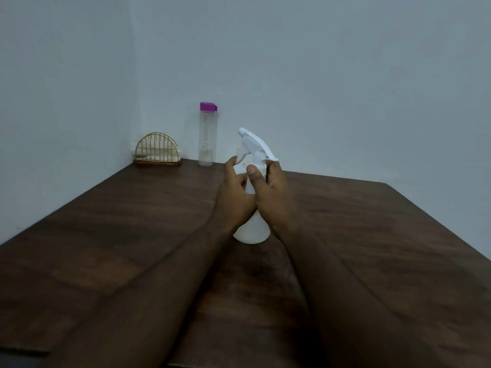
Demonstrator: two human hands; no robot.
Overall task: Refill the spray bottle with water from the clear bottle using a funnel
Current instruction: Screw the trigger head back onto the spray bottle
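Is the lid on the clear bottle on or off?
On: the purple lid sits squarely atop the upright clear bottle.

Matt white plastic spray bottle (pixel 252 229), wood-grain table (pixel 132 221), gold wire holder (pixel 157 150).

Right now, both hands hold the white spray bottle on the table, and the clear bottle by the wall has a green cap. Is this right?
Not quite. The cap of the clear bottle is purple, not green, as the head view shows. The rest stands: the left hand and the right hand both hold the white spray bottle on the table.
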